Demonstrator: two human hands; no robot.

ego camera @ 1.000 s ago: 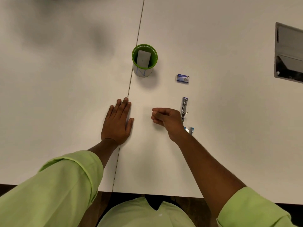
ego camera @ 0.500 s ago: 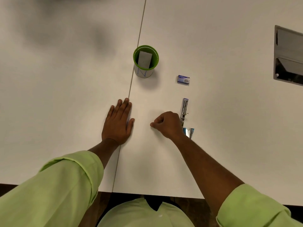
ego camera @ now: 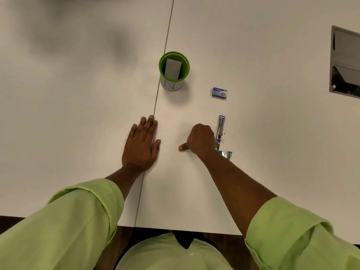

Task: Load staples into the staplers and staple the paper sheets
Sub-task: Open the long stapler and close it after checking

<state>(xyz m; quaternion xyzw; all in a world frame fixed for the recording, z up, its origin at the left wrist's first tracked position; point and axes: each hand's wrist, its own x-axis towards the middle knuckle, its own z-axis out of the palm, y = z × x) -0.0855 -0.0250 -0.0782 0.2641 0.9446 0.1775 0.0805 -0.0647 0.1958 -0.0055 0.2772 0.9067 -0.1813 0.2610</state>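
Note:
An opened stapler (ego camera: 221, 126) lies on the white table (ego camera: 272, 133), its metal track pointing away from me and its blue end (ego camera: 227, 154) near my right wrist. A small blue staple box (ego camera: 219, 92) lies just beyond it. My right hand (ego camera: 199, 140) rests knuckles-up on the table right beside the stapler's left side, fingers curled under and thumb stuck out to the left; nothing shows in it. My left hand (ego camera: 141, 144) lies flat, fingers straight, on the table seam. A folded paper sheet (ego camera: 173, 68) stands in a green cup (ego camera: 164, 64).
A seam (ego camera: 165, 47) between two tabletops runs from the front edge away past the cup. A metal-framed cable hatch (ego camera: 344, 63) is set into the table at the far right. The table's front edge (ego camera: 185, 229) lies close to my body.
My right hand has turned knuckles-up and settled lower on the table with its thumb now out. My left hand, the stapler and the box have stayed put.

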